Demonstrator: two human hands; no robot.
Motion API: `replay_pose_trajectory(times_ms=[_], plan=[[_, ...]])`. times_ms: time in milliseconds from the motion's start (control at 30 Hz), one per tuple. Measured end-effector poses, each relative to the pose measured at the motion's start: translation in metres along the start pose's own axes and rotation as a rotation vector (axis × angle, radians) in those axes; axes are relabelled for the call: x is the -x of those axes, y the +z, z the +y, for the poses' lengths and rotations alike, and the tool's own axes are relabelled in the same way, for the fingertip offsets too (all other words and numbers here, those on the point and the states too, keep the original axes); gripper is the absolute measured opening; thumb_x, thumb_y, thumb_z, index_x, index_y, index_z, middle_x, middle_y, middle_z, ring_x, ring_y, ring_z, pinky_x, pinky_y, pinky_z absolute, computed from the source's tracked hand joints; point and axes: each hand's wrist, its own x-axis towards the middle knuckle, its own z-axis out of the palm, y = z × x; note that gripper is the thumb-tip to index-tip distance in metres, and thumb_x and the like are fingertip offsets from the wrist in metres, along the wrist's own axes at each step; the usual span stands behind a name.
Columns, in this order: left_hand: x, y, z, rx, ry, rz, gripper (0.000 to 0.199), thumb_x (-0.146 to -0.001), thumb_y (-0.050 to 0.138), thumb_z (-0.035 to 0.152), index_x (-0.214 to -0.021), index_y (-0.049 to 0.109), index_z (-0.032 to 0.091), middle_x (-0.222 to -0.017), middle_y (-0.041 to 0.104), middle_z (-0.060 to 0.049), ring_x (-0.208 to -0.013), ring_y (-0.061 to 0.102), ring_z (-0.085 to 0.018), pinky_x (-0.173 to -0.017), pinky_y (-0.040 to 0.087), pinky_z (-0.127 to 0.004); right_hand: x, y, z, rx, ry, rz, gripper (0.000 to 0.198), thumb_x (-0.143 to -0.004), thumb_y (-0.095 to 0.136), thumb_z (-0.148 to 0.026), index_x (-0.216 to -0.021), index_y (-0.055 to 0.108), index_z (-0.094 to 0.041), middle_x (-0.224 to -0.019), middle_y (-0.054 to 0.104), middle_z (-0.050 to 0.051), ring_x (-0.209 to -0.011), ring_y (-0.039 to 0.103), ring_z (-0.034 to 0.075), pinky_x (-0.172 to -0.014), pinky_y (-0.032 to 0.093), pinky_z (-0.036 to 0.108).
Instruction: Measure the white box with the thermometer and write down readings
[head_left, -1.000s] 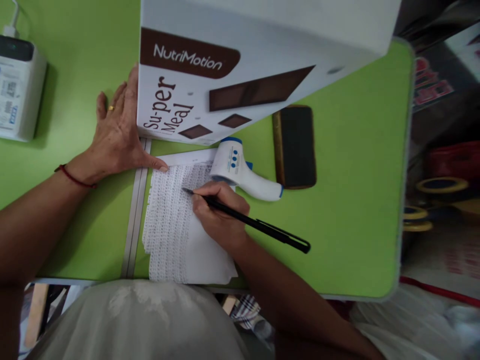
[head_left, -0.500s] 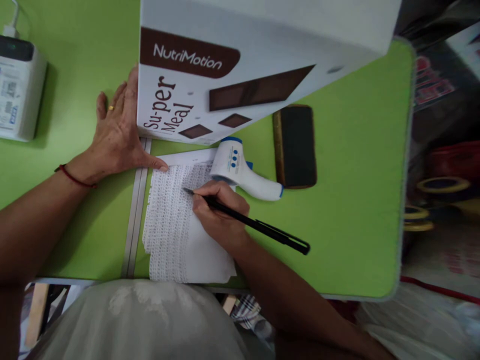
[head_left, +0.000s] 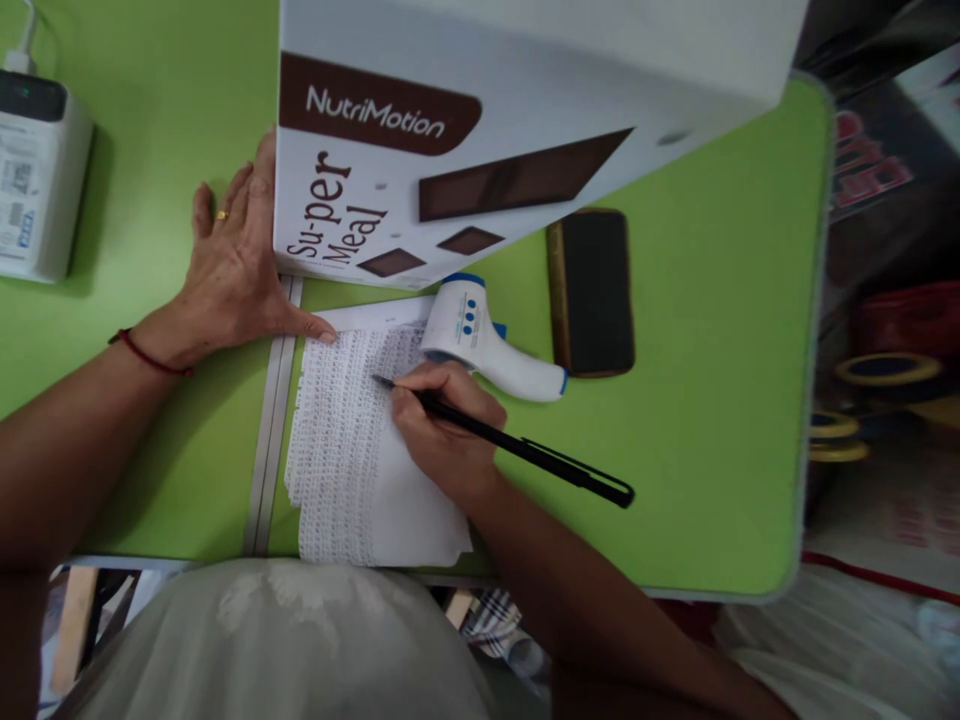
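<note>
One pen (head_left: 519,446) is gripped, centre, by the curled right hand (head_left: 446,452); left hand (head_left: 234,277) spread, empty; one box (head_left: 525,100) cropped at top.

Left arm (head_left: 82,440): enters from the left edge, forearm slanting forward and inward.
Left wrist (head_left: 166,335): nearly straight.
Left hand (head_left: 229,275): palm down, fingers pointing forward, thumb stretched out to the right.
Right arm (head_left: 600,610): reaches forward and leftward from the lower right.
Right hand (head_left: 454,440): curled, thumb and index finger together in a writing grip; the other fingers, mostly hidden, seem folded beneath.
</note>
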Motion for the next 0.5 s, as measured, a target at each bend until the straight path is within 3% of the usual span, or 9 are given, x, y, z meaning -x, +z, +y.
replay_pose_trajectory(times_ms=[300,500], plan=[[0.0013,0.0009,-0.0028,0.045,0.037,0.046,0.158,-0.039,0.062,0.106,-0.166,0.013,0.026,-0.169,0.028,-0.014,-0.154,0.022,-0.049,-0.126,0.003,-0.066,-0.0031,-0.0013,-0.0054,-0.002,0.001,-0.019,0.013,-0.076,0.059,-0.014,-0.073,0.056,-0.025,-0.061,0.060,-0.008,-0.051,0.054,0.010,-0.050,0.047,0.025],[0.0000,-0.0031,0.0032,0.032,-0.005,0.004,0.164,-0.036,0.050,0.112,-0.164,0.020,0.013,-0.169,0.021,-0.023,-0.154,0.019,-0.052,-0.125,0.001,-0.068,-0.0018,-0.0022,-0.0037,-0.051,-0.029,-0.006,0.013,-0.077,0.060,-0.013,-0.073,0.056,-0.025,-0.062,0.060,-0.008,-0.052,0.055,0.010,-0.051,0.047,0.025]])
